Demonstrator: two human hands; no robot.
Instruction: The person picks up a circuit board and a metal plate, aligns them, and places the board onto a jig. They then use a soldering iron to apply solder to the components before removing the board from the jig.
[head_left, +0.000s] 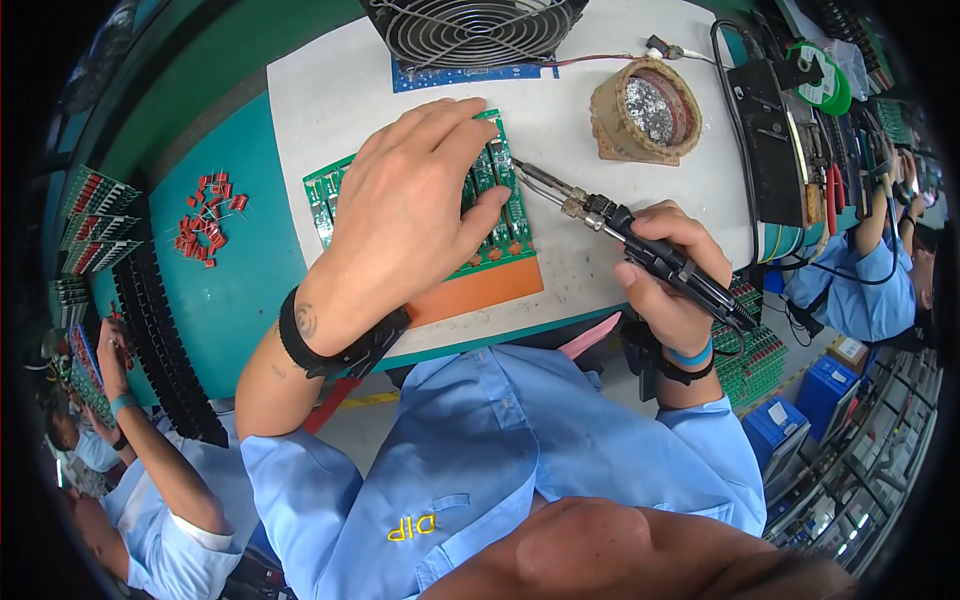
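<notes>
My left hand (400, 200) lies over a green circuit board panel (516, 225), fingers stretched toward its far edge and thumb out to the right. Much of the panel is covered by this hand. An orange board (485, 288) sticks out from beneath the panel's near side. In my right hand (668, 310) is a soldering iron (672, 262) with a black handle, gripped between thumb and fingers. Its dark tip points left and reaches the panel's right edge; whether it touches cannot be told.
A round crusted pot (610, 105) with silvery metal inside stands right of the panel. Beyond are a fan (475, 30) and a blue board (420, 80). Red components (210, 225) lie on the green mat at left. A black rack (165, 330) and co-workers flank the bench.
</notes>
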